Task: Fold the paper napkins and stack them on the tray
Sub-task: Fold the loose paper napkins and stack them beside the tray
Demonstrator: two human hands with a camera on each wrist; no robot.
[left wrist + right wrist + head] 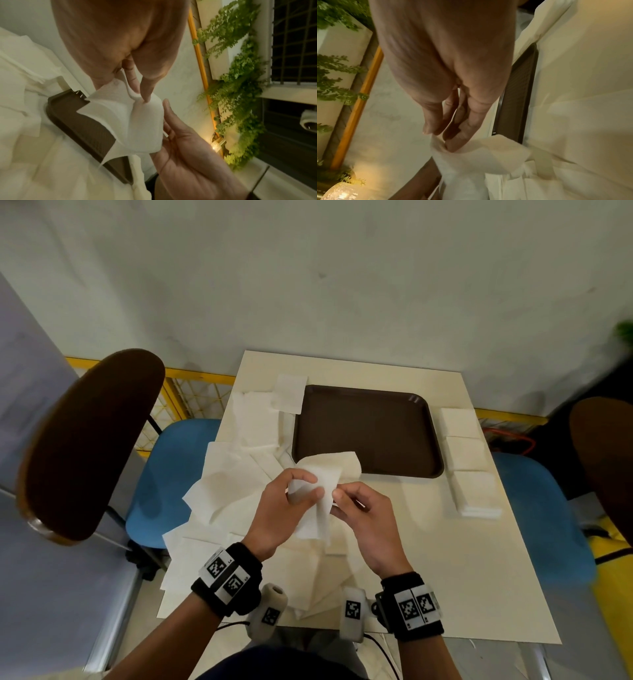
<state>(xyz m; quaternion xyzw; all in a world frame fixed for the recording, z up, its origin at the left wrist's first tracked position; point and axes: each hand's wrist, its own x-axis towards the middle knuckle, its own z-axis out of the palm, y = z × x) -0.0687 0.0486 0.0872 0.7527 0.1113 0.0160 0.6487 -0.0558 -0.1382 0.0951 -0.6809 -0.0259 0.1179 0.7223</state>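
Observation:
A white paper napkin (323, 474) hangs in the air just in front of the brown tray (368, 426), held by both hands. My left hand (301, 491) pinches its upper edge between thumb and fingers; the left wrist view shows the napkin (145, 121) bent over the fingertips. My right hand (342, 496) pinches the napkin's right edge, and the right wrist view shows its fingertips (452, 146) on the napkin (479, 159). The tray (82, 125) holds nothing. Loose unfolded napkins (222, 484) lie heaped on the table's left side.
Three folded napkin stacks (469, 460) lie in a row right of the tray on the cream table (462, 559). One folded napkin (289, 393) overlaps the tray's far left corner. Blue chairs (171, 467) stand on both sides. Green plants (236, 81) hang on the wall.

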